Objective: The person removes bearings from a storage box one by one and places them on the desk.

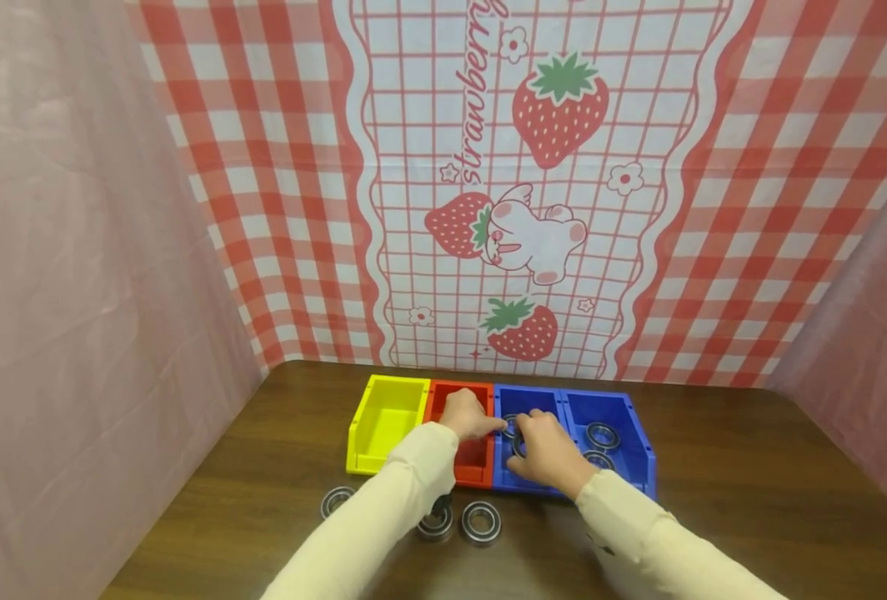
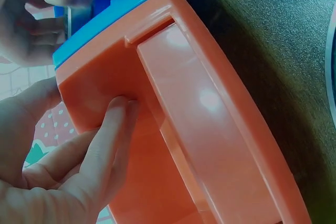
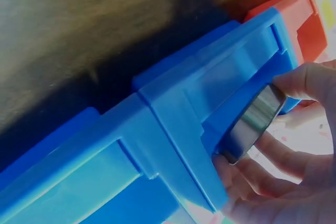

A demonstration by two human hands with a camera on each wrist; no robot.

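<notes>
My left hand [image 1: 468, 415] reaches over the red bin [image 2: 173, 103]. In the left wrist view its fingers [image 2: 113, 129] press the inside of the bin's side wall, and the thumb passes to the wall's other side. My right hand [image 1: 548, 450] holds a ball bearing [image 3: 254, 124] on edge between thumb and fingers, at the opening of the left blue bin [image 3: 231, 77]. Another bearing [image 1: 508, 427] shows in that bin, partly hidden by the hands. The right blue bin [image 1: 627, 412] beside it contains two bearings, the nearer one [image 1: 598, 460] partly covered.
A yellow bin [image 1: 387, 417] adjoins the red one on the left. Along the wooden table [image 1: 248, 492] in front lie three bearings: one at left [image 1: 336, 501], one partly behind the left sleeve [image 1: 434, 525], one at right [image 1: 481, 502]. A checked strawberry cloth [image 1: 518, 167] hangs behind.
</notes>
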